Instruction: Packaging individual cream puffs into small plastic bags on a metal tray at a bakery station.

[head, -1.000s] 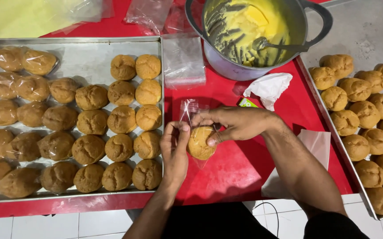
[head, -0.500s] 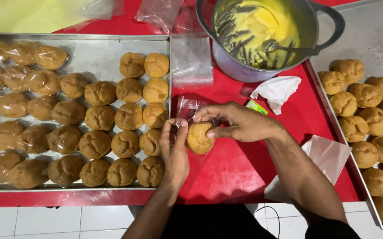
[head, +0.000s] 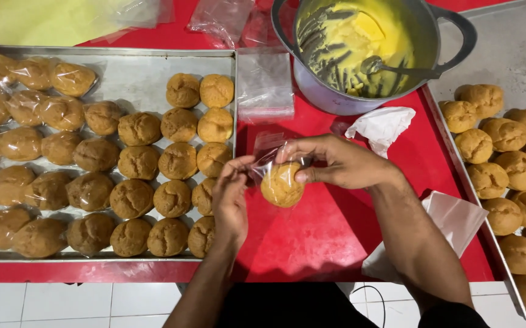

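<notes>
Over red tabletop (head: 311, 243), both hands' fingers (head: 304, 176) pinch a clear bag (head: 269, 155), half-hiding a bun (head: 281, 185).

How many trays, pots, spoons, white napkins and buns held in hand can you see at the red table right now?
Trays: 2
Pot: 1
Spoon: 1
White napkins: 2
Bagged bun held in hand: 1
Total: 7
</notes>
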